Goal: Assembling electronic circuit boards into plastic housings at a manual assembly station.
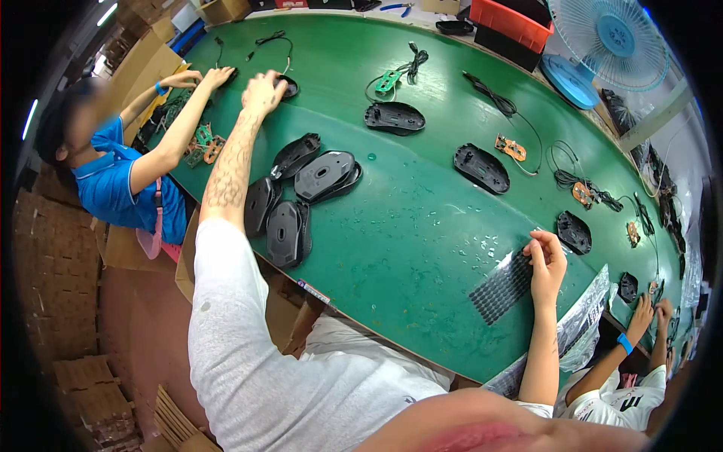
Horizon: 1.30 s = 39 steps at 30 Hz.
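Note:
My left hand [262, 93] reaches to the far left of the bench, its fingers closed around the edge of a black mouse shell [288, 87] with a cable running from it. To the right, my right hand [547, 260] has its fingertips pinched at the upper corner of a sheet of small black pads [498, 290]. The sheet lies at a slant on the green surface. Between my arms sits a cluster of black mouse shells, among them one with its oval underside up [324, 175] and another nearer the edge [285, 232].
Along the green bench [407, 226] lie open shells [482, 168], orange circuit boards [510, 147], a green board [388, 80] and coiled cables. Small clear scraps are scattered mid-bench. A blue fan [616, 35] and red bin [516, 21] stand behind. Co-workers in blue [124, 177] and white [625, 399] flank me.

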### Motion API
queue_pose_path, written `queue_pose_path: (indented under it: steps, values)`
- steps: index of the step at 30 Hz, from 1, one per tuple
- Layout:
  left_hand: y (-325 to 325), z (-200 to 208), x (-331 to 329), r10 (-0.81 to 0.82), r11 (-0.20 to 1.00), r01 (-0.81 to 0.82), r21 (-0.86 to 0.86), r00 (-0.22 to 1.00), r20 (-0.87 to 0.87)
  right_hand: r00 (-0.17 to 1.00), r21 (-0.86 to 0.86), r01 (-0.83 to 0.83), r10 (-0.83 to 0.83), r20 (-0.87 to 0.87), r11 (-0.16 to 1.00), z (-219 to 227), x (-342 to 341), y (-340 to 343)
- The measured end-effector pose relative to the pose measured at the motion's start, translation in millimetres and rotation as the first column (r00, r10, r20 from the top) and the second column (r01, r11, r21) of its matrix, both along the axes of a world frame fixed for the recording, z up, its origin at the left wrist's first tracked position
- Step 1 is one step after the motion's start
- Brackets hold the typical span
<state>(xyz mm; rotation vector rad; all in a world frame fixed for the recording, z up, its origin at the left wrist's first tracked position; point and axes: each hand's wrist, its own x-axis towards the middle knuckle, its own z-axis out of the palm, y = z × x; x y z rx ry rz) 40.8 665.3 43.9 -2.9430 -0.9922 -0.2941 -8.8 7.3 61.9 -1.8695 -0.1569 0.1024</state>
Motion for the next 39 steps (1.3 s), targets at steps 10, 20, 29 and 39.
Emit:
queue_pose_path:
  steps: [10, 20, 29, 39]
  values:
    - [-3, 15, 11, -0.053, 0.974, -0.02, -0.227, 0.949, -0.311, 1.0, -0.029, 0.018, -0.018, 0.013, 0.999, 1, -3, -2]
    - [-31, -27, 75, 0.089, 0.995, -0.087, -0.053, 0.995, 0.046, 0.998, -0.009, -0.015, 0.015, 0.057, 1.0, -5, -4, 5]
    - [-24, 15, 24, 0.263, 0.965, -0.251, 0.08, 0.928, -0.262, 0.996, 0.023, -0.058, 0.057, 0.074, 0.998, -1, -4, 4]
    - [-76, 6, 40, 0.231, 0.973, -0.232, 0.005, 0.969, 0.085, 0.992, -0.013, -0.057, 0.058, 0.11, 0.998, -4, -4, 4]
